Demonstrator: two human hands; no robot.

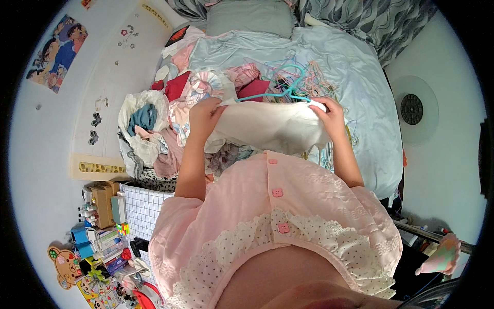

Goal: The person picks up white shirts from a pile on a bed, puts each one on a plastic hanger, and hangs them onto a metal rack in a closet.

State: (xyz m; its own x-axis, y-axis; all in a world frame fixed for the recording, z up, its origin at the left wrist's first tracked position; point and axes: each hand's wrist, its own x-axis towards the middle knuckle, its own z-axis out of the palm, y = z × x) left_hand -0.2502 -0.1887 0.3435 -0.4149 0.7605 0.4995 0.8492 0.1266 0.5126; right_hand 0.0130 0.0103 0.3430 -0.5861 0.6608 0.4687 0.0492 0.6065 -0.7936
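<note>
Left hand (204,119) and right hand (332,116) each closed, fingers gripping opposite upper corners of the white garment (270,122); garment spread above the bed (373,134), blue hanger (289,92) along its top edge; clothes pile (172,149) at left

On the bed (368,118), clothes (177,116) lie left of hangers (315,77), a pillow (250,18) behind.

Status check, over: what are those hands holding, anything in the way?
Left hand and right hand gripping white garment, one at each end. Turquoise hanger along its far edge. Clothes heap, tangled hangers just beyond.
</note>
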